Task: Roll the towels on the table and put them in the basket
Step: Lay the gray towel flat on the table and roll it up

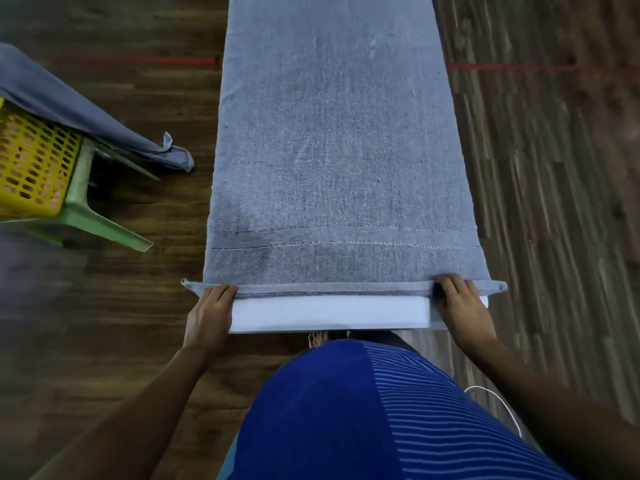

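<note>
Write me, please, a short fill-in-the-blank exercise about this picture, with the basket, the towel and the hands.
1. The basket on the green chair is ____ in colour.
2. It stands on the person's ____ side.
3. The left hand and the right hand grip the near hem of the towel; the number of hands gripping it is ____.
4. The table under the towel is ____ in colour.

Missing words: yellow; left; two; white.
</note>
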The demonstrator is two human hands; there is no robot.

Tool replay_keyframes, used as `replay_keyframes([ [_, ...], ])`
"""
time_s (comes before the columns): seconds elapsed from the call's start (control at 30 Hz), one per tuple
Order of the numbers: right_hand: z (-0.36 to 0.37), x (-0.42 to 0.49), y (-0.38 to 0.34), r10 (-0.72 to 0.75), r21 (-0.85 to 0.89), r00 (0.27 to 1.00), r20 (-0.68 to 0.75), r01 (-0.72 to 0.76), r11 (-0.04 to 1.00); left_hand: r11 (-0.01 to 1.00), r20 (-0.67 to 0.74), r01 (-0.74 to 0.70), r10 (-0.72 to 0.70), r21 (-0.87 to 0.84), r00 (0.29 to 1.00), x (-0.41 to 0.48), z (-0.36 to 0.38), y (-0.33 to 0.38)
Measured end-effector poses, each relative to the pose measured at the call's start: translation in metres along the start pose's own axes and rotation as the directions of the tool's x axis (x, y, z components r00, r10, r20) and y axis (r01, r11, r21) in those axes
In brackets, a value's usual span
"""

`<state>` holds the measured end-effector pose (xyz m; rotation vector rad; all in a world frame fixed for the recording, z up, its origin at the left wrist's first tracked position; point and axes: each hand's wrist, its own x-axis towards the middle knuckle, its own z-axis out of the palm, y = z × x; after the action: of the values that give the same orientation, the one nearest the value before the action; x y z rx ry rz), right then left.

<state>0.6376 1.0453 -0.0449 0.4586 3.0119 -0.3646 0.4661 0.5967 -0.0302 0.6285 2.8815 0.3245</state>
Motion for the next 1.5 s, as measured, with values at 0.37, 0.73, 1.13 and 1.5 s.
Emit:
replay_keyframes([
  [0.37,-0.01,0.007,0.011,0.034,0.1,0.996,0.082,-0.042,0.994,0.999,0.114,0.02,-0.024,0.035,0.993,0.011,-0.012,-0.007],
  [0.73,-0.013,0.023,-0.004,0.223,0.128,0.975,0.007,-0.222,0.967,0.982,-0.009,0.185,-0.185,0.036,0.983,0.033,-0.007,0.006],
  [1.13,-0.001,-0.002,-0.006,0.005,0.108,1.0,-0.027,-0.002,0.994,1.0,-0.03,-0.001,0.001,0.028,1.0,0.004,0.017,-0.005],
  [1.5,-0.018,0.028,-0.006,0.207,0.082,0.969,0.134,-0.219,0.972,0.981,0.085,0.038,-0.055,0.19,0.995,0.023,-0.007,-0.001],
])
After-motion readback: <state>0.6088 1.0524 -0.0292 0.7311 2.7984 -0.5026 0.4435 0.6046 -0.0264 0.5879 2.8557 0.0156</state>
